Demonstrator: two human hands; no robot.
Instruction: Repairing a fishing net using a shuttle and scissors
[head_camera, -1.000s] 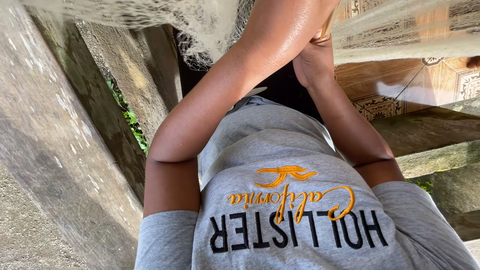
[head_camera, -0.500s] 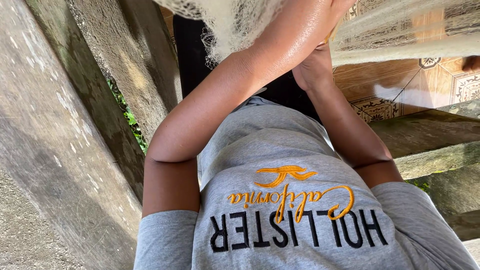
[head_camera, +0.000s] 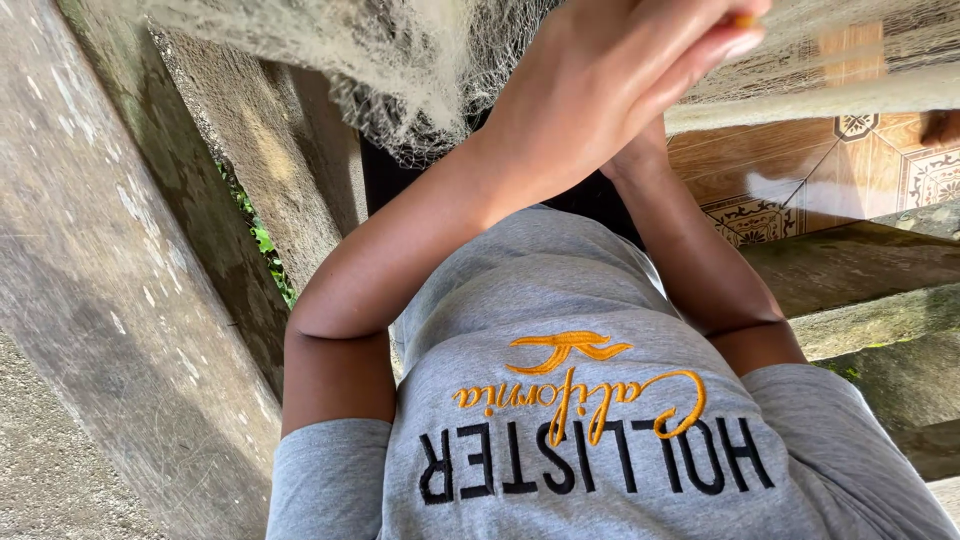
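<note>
My left hand (head_camera: 620, 90) is raised close in front of me, its back toward the camera and its fingers pressed together and blurred. A small orange bit (head_camera: 745, 20) shows at its fingertips, and what it grips is hidden. A pale fine-meshed net (head_camera: 430, 70) hangs across the top of the view, just behind and to the left of that hand. Only the wrist of my right hand (head_camera: 640, 160) shows, because the left hand covers the rest. Below them is my grey shirt (head_camera: 600, 300) with orange and black lettering.
Rough concrete slabs (head_camera: 110, 280) slant down the left side, with green plants (head_camera: 260, 240) in a gap between them. Patterned brown floor tiles (head_camera: 850, 170) lie at the upper right. Mossy concrete steps (head_camera: 880, 300) run below the tiles.
My left hand has come further into view, closer to the camera. The net now spreads wider across the top. My right forearm has stayed where it was.
</note>
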